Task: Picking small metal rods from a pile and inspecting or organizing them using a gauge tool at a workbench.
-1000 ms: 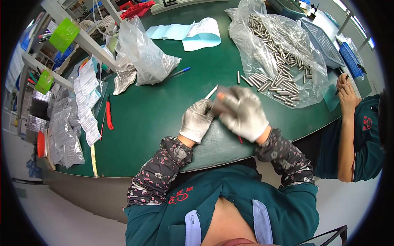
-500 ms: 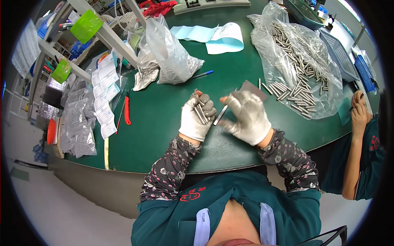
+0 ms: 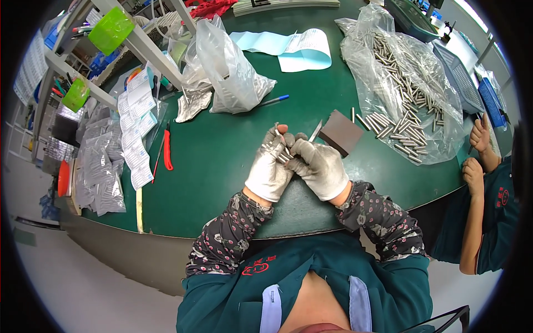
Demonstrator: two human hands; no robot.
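In front of my chest my two gloved hands meet over the green table. My left hand [image 3: 269,171] is closed round several short metal pins [image 3: 285,157], whose ends show between the gloves. Against those ends my right hand [image 3: 323,169] presses its bent fingers, closed on the pins from the right side. Its fingertips are partly hidden. Just beyond the right hand lies a brown rectangular block [image 3: 341,133], with a thin metal strip [image 3: 316,131] beside its left edge. Two loose pins [image 3: 363,122] lie near the block.
A clear plastic bag [image 3: 361,61] spills many pins at the right. A co-worker's hand [image 3: 473,175] is at the right edge. Left are red-handled pliers [image 3: 168,150], paper slips [image 3: 133,144] and small bags [image 3: 102,172]. A filled bag [image 3: 230,77] and blue pen [image 3: 275,100] lie farther back.
My right hand has moved left and closed in on the pins in my left hand. The brown block, mostly covered before, is now in plain sight. The co-worker's hands have come apart.
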